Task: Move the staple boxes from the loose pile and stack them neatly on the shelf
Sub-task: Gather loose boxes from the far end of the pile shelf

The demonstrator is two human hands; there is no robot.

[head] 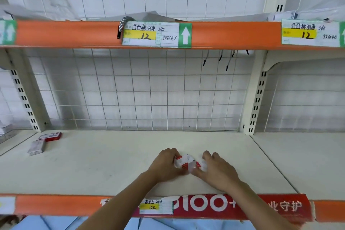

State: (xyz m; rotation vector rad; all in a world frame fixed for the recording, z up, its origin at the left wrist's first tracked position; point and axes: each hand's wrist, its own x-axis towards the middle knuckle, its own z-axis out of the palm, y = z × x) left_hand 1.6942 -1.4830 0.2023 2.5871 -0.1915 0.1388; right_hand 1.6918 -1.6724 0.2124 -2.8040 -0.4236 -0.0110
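Both hands, left hand and right hand, clasp a cluster of white-and-red staple boxes near the shelf front edge, mid-gathering. Next, probably, squaring them into a tidy stack. Two more boxes lie at the back left corner.

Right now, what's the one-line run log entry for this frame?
left hand: grips staple boxes | right hand: grips same cluster | boxes: on shelf | pile: untouched, rear left
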